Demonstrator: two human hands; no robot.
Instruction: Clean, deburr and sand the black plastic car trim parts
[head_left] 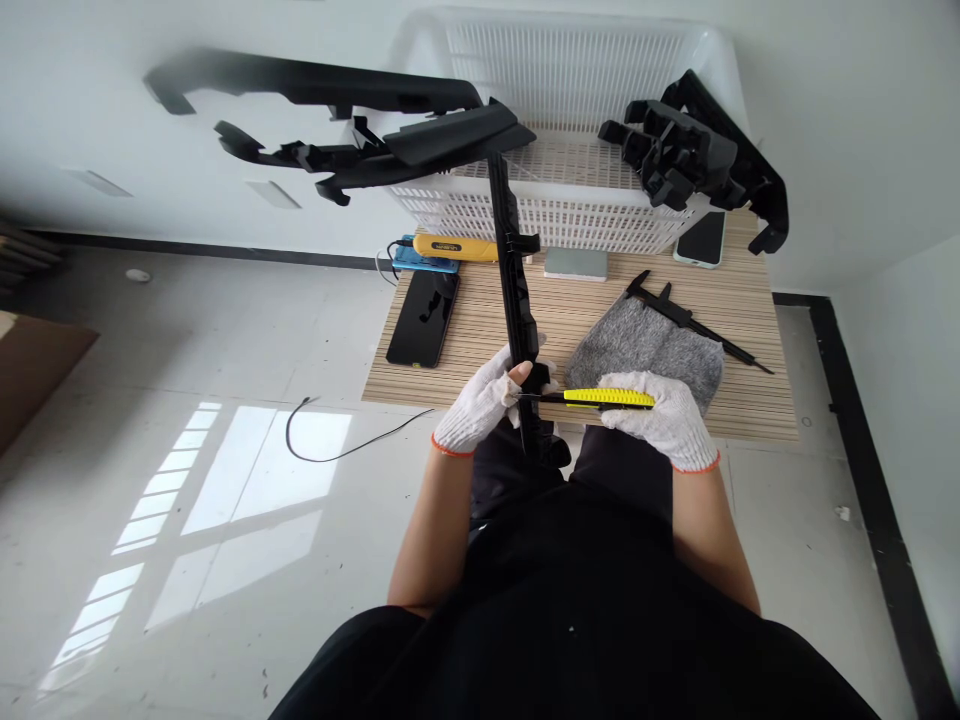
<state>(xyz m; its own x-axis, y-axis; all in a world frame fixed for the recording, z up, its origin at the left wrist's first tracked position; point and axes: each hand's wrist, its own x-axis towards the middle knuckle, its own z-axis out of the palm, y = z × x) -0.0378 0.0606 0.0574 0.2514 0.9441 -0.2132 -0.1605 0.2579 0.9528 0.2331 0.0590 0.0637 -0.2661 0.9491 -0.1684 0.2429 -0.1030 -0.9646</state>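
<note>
A long black plastic trim piece stands lengthwise in front of me, its lower end over my lap. My left hand, in a white knitted glove with the thumb tip bare, is closed around it near that lower end. In my right hand, also gloved, is a yellow and black utility knife pointing left. Its thin blade lies across the trim piece beside my left thumb; whether the edge touches the plastic I cannot tell. Beneath the right hand a grey cloth lies on the wooden table.
Behind the table's objects stands a white plastic basket with black trim parts across its left rim and more parts at right. A black caliper, phone, second phone, yellow tool and grey block are around.
</note>
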